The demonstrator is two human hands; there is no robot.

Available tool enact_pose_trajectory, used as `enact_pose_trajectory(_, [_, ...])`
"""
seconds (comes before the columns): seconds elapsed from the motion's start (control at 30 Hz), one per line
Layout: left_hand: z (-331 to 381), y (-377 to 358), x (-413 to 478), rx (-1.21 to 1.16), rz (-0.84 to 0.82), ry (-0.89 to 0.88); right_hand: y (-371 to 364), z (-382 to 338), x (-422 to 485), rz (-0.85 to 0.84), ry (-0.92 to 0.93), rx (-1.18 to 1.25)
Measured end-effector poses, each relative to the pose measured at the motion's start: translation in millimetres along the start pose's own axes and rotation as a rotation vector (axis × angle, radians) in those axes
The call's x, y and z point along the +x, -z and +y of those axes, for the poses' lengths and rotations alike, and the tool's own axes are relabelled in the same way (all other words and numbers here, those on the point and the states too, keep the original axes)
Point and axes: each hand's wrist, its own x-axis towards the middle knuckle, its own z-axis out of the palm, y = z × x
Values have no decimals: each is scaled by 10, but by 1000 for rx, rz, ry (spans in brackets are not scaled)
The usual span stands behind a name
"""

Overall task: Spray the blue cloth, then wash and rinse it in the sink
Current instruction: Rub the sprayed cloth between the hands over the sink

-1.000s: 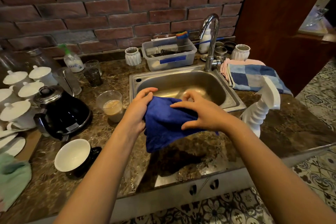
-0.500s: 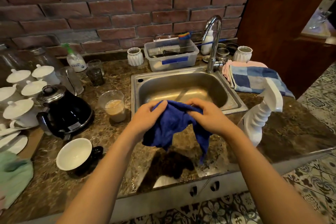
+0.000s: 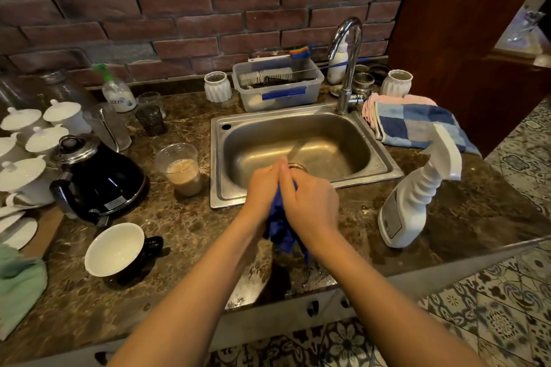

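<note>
Both hands pressed together, left hand (image 3: 262, 191) and right hand (image 3: 311, 202) clamped palm to palm on the cloth (image 3: 281, 229), bunched between them with only its lower folds hanging out below the wrists. Held just above the near rim of the sink (image 3: 298, 125), partly over the tabletop (image 3: 185, 217); probably gathered up this way to rub the sprayed fabric against itself and keep it compact before it goes into the basin, though that is a guess. No water seen running from the tap (image 3: 347, 62) ahead and to the right of the hands, so washing proper seemingly not yet begun. Spray bottle (image 3: 414, 202) set upright to the right of the hands, near the tabletop's front edge, close enough for an elbow to knock. Straight ahead of the hands, an open basin with nothing in it but the drain, so plenty of room to drop forward and down. Tighter to the left: a plastic cup (image 3: 182, 168) of milky drink just beside the sink rim, a black kettle (image 3: 101, 185) further left, a white-lined mug (image 3: 116, 249) nearer the body. A checked towel (image 3: 417, 125) draped at the sink's far right corner, beyond the right hand. Wet sheen on the tabletop under the hanging folds, near the front edge, so drips likely there.
</note>
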Motion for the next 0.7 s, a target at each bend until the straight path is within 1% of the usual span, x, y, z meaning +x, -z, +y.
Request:
enact_pose_trajectory(0.07, [33, -95, -37, -45, -7, -12, 49, 47, 165, 3, -49, 3])
enact_pose_trajectory(0.13, [80, -204, -119, -107, 5, 1, 110, 136, 411, -46, -178, 41])
enact_pose_trajectory(0.2, [159, -265, -154, -77, 6, -19, 153, 208, 523, -60, -247, 77])
enact_pose_trajectory(0.23, [189, -254, -119, -56, -6, -32, 151, 204, 508, -48, -232, 54])
enact_pose_trajectory(0.27, [196, -222, -39, -44, -17, -24, 149, 178, 457, -30, -180, 16])
enact_pose_trajectory(0.33, [241, -166, 70, -81, -48, 45, 149, 69, 318, 3, -33, -27])
enact_pose_trajectory(0.37, [245, -159, 98, -109, -57, 79, 164, 24, 288, 14, 9, -32])
enact_pose_trajectory(0.4, [258, -188, 85, -140, -61, 77, 175, 13, 323, 3, 5, -36])
enact_pose_trajectory(0.47, [228, -313, 82, -184, -55, 57, 182, 87, 534, -54, -134, -23])
enact_pose_trajectory(0.53, [211, -433, 90, -153, 32, 62, 215, 209, 746, -93, -272, 45])
enact_pose_trajectory(0.57, [230, -444, 85, -149, 61, 72, 212, 259, 785, -90, -290, 61])
enact_pose_trajectory(0.6, [241, -430, 123, -153, 62, 87, 215, 259, 775, -80, -272, 54])
enact_pose_trajectory(0.63, [269, -396, 165, -165, 26, 73, 200, 243, 735, -60, -220, 25])
enact_pose_trajectory(0.7, [314, -306, 230, -278, -54, 96, 168, 164, 612, -19, -96, -21])
